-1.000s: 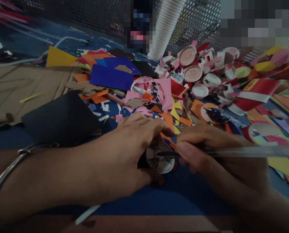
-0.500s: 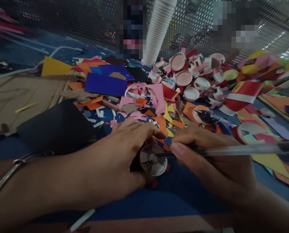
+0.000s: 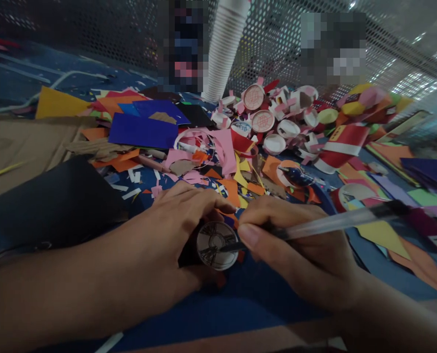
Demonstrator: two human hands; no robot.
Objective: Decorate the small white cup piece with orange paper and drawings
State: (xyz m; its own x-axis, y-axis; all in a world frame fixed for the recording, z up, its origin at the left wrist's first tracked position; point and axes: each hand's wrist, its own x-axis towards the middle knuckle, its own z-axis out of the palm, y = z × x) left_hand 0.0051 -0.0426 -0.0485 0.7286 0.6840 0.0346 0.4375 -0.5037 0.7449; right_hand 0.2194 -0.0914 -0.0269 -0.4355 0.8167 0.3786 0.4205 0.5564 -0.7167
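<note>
Near the middle front of the table, my left hand (image 3: 156, 250) is closed around a small round paper piece (image 3: 209, 236) with dark sides. Its pale disc face is turned toward me and carries black rings and dark wedge-shaped markings. My right hand (image 3: 295, 250) pinches a black pen (image 3: 325, 223) with a clear barrel. The pen's tip rests on or just above the right part of the disc; I cannot tell whether it touches. Small red-orange tabs show by the disc's edge, and my left fingers hide its far side.
Coloured paper scraps (image 3: 233, 191) litter the blue table (image 3: 251, 304) beyond my hands. Several small paper rounds (image 3: 262, 121) are heaped at the back before a perforated metal screen (image 3: 270, 44). Black paper (image 3: 57, 201) and cardboard (image 3: 16, 142) lie left, a white corrugated tube (image 3: 226, 49) behind.
The whole view has shifted, so things appear farther left. The pen tip has moved slightly lower on the disc, and its barrel now slants up more to the right. Both holds are unchanged.
</note>
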